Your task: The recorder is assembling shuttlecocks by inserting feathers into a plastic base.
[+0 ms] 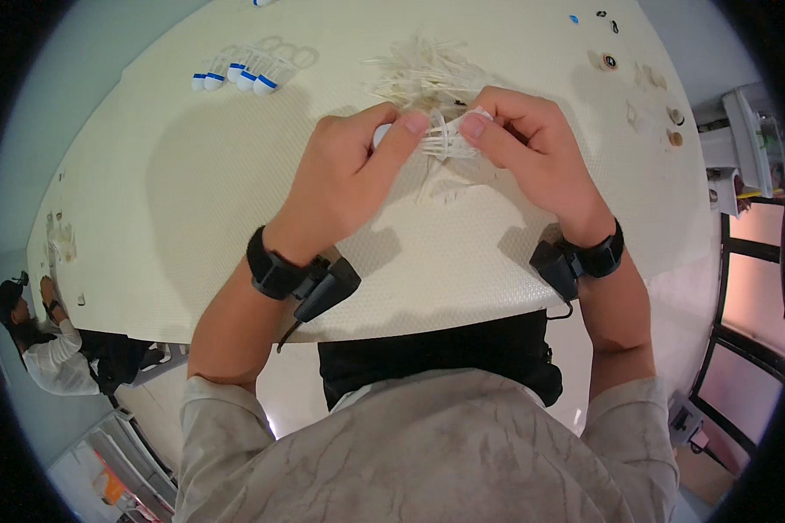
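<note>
In front of me both hands pinch a small white piece with a cluster of thin white sticks running between them. My left hand closes on its left end, where a rounded white cap shows beside the fingers. With thumb and fingers, my right hand grips the right end. A thin, pale loop seems to cross the sticks, though its exact form is too small to tell. Just beyond my hands lies a loose pile of thin whitish sticks, partly hidden by my fingers.
At the back left several white round-ended pieces with blue bands and clear loops lie together. Small round items are scattered on the white table at the right. Another person sits at the far left edge. Shelving stands right.
</note>
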Demonstrator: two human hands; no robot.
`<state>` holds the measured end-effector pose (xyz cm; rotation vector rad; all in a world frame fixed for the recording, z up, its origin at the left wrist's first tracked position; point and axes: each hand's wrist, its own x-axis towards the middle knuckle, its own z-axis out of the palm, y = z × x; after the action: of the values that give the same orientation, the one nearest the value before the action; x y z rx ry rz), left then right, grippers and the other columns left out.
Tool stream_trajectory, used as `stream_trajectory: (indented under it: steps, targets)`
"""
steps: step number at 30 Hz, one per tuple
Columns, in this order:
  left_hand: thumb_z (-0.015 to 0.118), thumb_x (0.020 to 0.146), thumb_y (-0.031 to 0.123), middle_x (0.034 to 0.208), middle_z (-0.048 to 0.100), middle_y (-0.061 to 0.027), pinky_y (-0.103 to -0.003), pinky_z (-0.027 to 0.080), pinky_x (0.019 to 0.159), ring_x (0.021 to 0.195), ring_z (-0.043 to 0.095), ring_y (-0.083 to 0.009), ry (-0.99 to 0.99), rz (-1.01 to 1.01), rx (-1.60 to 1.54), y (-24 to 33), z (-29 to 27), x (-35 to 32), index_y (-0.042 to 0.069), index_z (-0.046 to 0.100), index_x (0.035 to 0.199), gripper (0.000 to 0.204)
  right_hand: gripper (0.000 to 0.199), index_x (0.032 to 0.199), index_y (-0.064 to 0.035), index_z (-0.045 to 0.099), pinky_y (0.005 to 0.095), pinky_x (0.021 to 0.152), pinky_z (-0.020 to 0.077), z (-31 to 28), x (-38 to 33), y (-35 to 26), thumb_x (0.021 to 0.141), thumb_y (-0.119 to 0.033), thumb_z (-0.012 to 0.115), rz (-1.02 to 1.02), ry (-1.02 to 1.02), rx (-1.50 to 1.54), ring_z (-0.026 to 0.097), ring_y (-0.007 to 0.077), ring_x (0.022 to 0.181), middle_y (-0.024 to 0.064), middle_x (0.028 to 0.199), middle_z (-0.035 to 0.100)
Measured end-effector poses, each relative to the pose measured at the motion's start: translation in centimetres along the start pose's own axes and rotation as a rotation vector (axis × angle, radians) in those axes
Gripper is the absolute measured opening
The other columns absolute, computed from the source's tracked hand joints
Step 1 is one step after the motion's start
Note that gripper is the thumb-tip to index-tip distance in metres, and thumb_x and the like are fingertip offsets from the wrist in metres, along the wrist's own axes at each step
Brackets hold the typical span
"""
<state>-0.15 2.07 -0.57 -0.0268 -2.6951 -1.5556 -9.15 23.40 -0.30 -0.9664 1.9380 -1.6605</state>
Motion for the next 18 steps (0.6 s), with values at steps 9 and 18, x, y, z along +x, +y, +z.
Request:
stream_trajectory:
  steps: [9, 18]
  targets:
    - [0.052, 0.103, 0.043, 0.06, 0.049, -0.0058, -0.03, 0.037, 0.055, 0.057, 0.044, -0.0126, 0.088, -0.008, -0.126, -0.5, -0.1, 0.2, -0.002, 0.057, 0.076, 0.053, 0.024, 0.086, -0.0049, 0.063, 0.0215, 0.053, 0.025, -0.9, 0.0, -0.2, 0.103, -0.021, 0.062, 0.068, 0.044, 0.157, 0.032, 0.001, 0.059, -0.0093, 0.064, 0.04]
    - [0.05, 0.1, 0.06, 0.068, 0.056, -0.0016, -0.024, 0.04, 0.057, 0.064, 0.05, -0.0086, 0.129, -0.314, -0.217, -0.9, -1.6, 0.8, 0.002, 0.064, 0.076, 0.065, 0.042, 0.076, 0.0026, 0.061, 0.0305, 0.051, 0.0322, -2.1, 0.9, 0.7, 0.102, -0.03, 0.062, -0.052, 0.348, -0.628, 0.036, 0.0076, 0.054, 0.0024, 0.056, 0.041]
